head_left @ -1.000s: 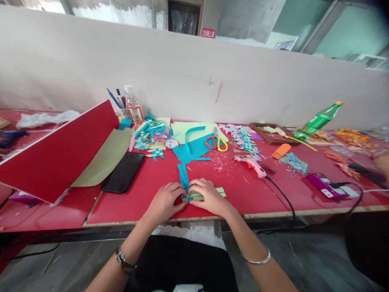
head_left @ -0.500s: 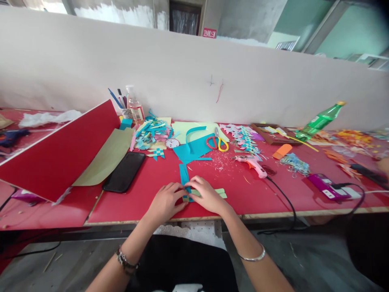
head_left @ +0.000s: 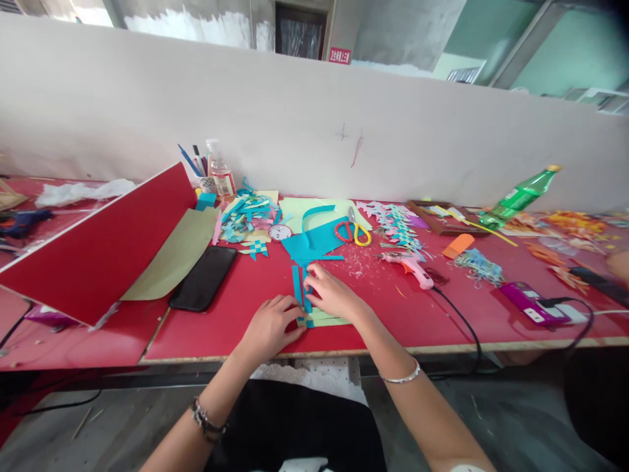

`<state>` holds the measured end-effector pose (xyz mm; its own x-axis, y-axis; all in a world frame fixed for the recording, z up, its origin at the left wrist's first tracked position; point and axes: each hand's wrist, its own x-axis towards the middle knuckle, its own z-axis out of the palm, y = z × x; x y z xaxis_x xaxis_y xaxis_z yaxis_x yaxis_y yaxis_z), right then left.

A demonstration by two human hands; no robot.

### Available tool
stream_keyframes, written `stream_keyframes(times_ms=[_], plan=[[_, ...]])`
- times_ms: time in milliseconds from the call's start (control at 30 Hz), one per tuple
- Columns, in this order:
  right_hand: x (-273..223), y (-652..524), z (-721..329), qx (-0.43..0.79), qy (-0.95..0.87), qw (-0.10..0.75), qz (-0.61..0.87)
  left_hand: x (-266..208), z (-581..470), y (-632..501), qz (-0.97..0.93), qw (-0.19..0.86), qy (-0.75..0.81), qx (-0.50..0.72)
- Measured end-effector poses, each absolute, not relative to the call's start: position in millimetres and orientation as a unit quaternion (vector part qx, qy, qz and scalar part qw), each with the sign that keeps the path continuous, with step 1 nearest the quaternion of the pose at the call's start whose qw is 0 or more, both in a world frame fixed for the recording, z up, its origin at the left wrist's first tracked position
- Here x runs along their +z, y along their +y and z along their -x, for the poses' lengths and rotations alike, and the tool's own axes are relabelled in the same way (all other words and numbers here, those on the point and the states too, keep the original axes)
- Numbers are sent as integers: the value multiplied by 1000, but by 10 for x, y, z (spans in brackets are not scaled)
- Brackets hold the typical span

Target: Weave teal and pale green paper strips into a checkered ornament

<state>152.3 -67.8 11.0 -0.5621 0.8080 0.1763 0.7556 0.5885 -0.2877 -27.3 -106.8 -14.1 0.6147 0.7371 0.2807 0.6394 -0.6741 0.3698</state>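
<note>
Upright blue paper strips [head_left: 297, 283] cross pale green paper strips [head_left: 330, 318] near the table's front edge. My left hand [head_left: 272, 321] has its fingers closed at the crossing, thumb and fingertips on the strips' lower left end. Higher up, my right hand [head_left: 334, 293] has curled fingers closed on the right-hand blue strip, partly covering it. Beyond lie a blue paper sheet [head_left: 314, 239] with a curled strip on it, and scissors [head_left: 362, 236] with one red and one yellow handle. A small blue-and-green woven paper piece [head_left: 255, 248] rests to the left.
Left are a black phone [head_left: 204, 278], a leaning red board [head_left: 98, 242], a clear bottle [head_left: 221, 172] and a heap of paper scraps [head_left: 248, 216]. A pink glue gun [head_left: 411, 267], its cord, a purple power strip [head_left: 533, 305] and a tilted green bottle [head_left: 518, 200] are to the right.
My right hand has moved up along the blue strips, which now show apart as two. My left hand has stayed at the crossing.
</note>
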Motion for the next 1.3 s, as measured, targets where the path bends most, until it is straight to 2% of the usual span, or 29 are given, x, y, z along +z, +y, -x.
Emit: stream_keyframes(times_ms=[267, 533, 667, 867, 1300], plan=[[162, -391, -1550, 89, -886, 119, 440, -131, 274, -1069, -890, 117, 389, 207], [85, -401, -1521, 66, -843, 173, 505, -132, 271, -1076, -888, 121, 390, 210], [111, -512, -1521, 88, -853, 220, 466, -121, 270, -1077, -890, 123, 388, 207], [-36, -519, -1452, 106, -843, 202, 487, -113, 275, -1079, -889, 121, 384, 218], [-205, -496, -1421, 108, -816, 240, 514, -95, 267, -1097, -894, 91, 385, 208]])
